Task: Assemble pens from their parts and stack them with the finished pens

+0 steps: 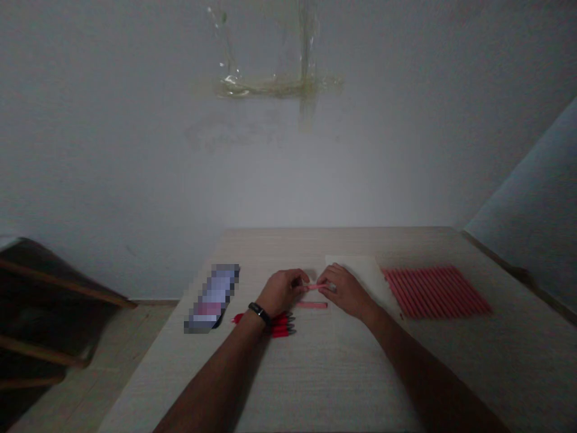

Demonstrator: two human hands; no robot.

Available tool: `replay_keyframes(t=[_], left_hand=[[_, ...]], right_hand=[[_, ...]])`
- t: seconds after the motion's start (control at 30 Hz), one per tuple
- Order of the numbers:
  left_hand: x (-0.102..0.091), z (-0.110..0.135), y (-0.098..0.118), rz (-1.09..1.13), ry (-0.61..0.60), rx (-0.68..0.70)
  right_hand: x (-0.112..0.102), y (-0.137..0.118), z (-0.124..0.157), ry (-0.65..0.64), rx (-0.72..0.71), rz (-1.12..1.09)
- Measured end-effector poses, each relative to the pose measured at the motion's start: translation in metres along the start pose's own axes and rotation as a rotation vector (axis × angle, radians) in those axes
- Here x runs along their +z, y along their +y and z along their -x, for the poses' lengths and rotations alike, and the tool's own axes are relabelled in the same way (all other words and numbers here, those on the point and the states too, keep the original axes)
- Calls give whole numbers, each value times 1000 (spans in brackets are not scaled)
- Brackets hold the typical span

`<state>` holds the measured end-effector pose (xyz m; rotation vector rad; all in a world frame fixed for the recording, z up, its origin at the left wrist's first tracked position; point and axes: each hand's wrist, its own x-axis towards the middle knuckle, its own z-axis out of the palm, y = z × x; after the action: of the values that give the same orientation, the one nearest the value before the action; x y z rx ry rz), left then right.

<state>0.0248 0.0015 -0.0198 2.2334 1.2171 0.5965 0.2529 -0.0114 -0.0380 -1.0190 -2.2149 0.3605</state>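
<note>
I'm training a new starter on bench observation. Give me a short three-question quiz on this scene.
1. Which hand wears the black wristband?
2. True or false: the red pieces with dark tips lie to the left of the white paper sheet.
3. What do the fingers of the left hand and right hand meet on? A: a steel ruler. B: a short pink stick. C: a pair of scissors.

Key: 1. Left. 2. True. 3. B.
</note>
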Motion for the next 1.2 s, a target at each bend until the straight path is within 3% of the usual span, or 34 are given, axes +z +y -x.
replay_keyframes(t=[0.23, 0.57, 0.83, 0.93, 1.0, 1.1, 1.2], left_hand=[[10, -1, 2, 203, 163, 77], [16, 1, 14, 430, 209, 191], [17, -4, -4, 694, 311, 153], [13, -3, -7, 630, 330, 77], [7, -1, -4, 438, 265, 65], [1, 3, 3, 159, 14, 142], [3, 5, 5, -15, -137, 187]], right_hand=[[3, -4, 2, 30, 21, -100], [4, -5, 2, 5, -33, -64], [-2, -1, 5, -15, 35, -18], [-6, 3, 6, 9, 70, -31], [-9, 7, 6, 30, 100, -52], [-13, 13, 6, 55, 160, -85], [-15, 17, 7, 75, 203, -101]])
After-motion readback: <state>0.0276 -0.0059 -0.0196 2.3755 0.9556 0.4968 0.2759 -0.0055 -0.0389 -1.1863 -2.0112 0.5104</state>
